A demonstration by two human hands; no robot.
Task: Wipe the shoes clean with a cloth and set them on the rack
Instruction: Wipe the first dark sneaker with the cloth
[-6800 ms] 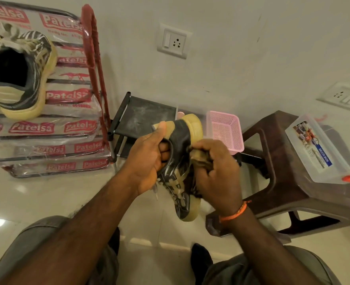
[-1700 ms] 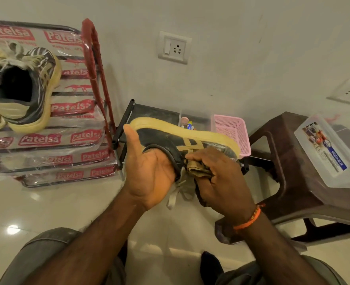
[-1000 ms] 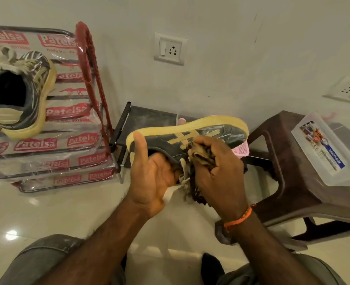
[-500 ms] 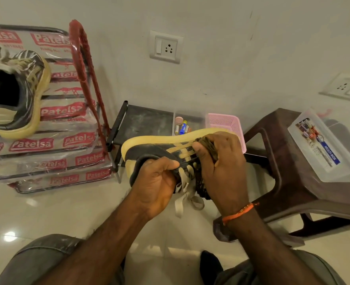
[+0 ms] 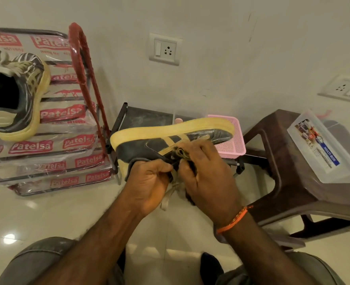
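Note:
A black sneaker [image 5: 145,147] with tan stripes and a yellow sole lies on its side in the air, sole facing away from me, toe to the right. My left hand [image 5: 147,182] grips its collar at the heel end, fingers curled into the opening. My right hand [image 5: 207,171] clutches a bunched brown cloth [image 5: 181,152] and presses it against the shoe's side near the laces. The matching sneaker [image 5: 13,93] sits on the rack [image 5: 81,83] at the left, heel toward me.
The rack's shelves are wrapped in printed plastic. A low black stand [image 5: 147,118] and a pink basket [image 5: 231,145] sit by the wall behind the shoe. At the right a brown plastic stool [image 5: 289,177] carries a clear box [image 5: 322,149]. My knees frame the pale tiled floor [image 5: 46,214].
The shoe's toe has swung out to the right past the cloth. My right hand has slid the cloth back toward the laces. My left hand keeps its grip at the heel.

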